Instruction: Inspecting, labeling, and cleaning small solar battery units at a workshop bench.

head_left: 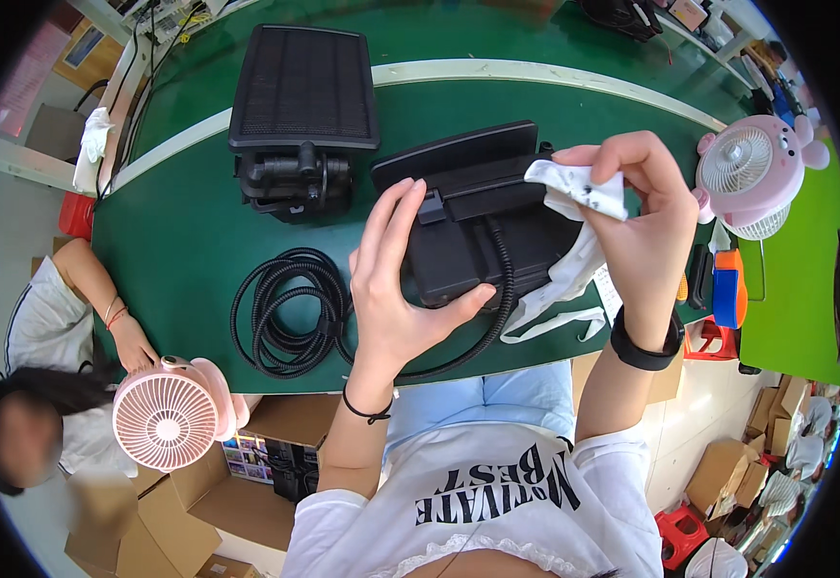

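Note:
In front of me on the green table lies a black box-shaped solar unit (478,246), its flat panel (459,149) tilted up at the back. My left hand (386,275) grips its left side, fingers along the upper edge and thumb at the front. A white cloth with dark smudges (584,190) is pinched in my right hand (637,188) against the unit's upper right part; its tail hangs down over the right side. From the unit a black corrugated cable (504,289) runs to a coil (290,313) left of my left hand.
A second black solar unit (304,96) stands at the back left. Pink fans stand at the right (743,164) and front left (170,414). An orange-and-blue tape dispenser (728,289) is near the right edge. Another person's hand (136,347) rests by the left fan. Open cartons (150,520) sit below.

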### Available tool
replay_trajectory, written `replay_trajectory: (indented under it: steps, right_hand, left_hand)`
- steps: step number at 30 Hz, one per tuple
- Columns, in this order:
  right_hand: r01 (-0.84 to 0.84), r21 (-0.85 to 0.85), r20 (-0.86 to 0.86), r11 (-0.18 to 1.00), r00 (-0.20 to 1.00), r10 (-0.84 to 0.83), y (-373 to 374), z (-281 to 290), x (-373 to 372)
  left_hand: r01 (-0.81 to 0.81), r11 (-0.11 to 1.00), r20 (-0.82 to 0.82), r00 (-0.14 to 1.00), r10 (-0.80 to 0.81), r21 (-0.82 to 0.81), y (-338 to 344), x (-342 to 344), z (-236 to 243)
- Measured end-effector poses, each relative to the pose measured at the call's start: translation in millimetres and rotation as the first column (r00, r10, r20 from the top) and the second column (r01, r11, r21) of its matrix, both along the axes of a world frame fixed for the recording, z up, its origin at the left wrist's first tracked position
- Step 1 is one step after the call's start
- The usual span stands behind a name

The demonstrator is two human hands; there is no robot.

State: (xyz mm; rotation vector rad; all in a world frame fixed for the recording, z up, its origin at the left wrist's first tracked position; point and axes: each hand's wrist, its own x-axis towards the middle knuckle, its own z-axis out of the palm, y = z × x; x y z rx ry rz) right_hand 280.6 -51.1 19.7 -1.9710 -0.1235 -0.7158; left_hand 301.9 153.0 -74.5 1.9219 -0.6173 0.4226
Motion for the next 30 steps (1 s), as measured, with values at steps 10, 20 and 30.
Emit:
replay_trajectory:
  steps: [10,20,30]
  right_hand:
    - [-0.183,-0.473,-0.021,0.862,0.980,0.197,20,-16,11]
    - [-0.126,-0.666,-0.031,0.735,0.989,0.142,23,-14,-6]
    - [0.017,-0.668,0.003,0.744,1.000,-0.019,29,-21,-20]
  left_hand:
    - [0.000,1.000,-0.008,1.000,0.001,0.031,0,1,0]
    - [0.007,1.000,-0.007,1.000,-0.007,0.008,2,1,-2]
    - [0.008,1.000,0.004,1.000,-0.009,0.008,-5,2,-4]
